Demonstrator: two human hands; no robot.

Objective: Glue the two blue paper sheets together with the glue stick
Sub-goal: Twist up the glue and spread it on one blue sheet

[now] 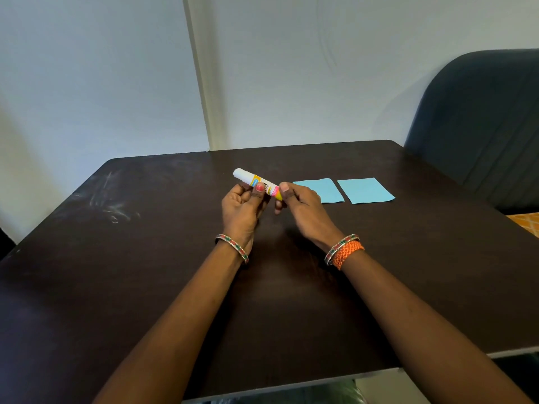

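Observation:
The glue stick is white with a yellow and pink label, and its white cap end points up and to the left. My left hand grips its middle above the table. My right hand pinches the yellow lower end between thumb and fingers. Two light blue paper sheets lie flat side by side on the dark table, just right of my hands: the left sheet, partly hidden by my right hand, and the right sheet. A narrow gap separates them.
The dark brown table has pale scuff marks at its left. A dark blue chair back stands at the far right beside the table. A white wall runs close behind the table's far edge.

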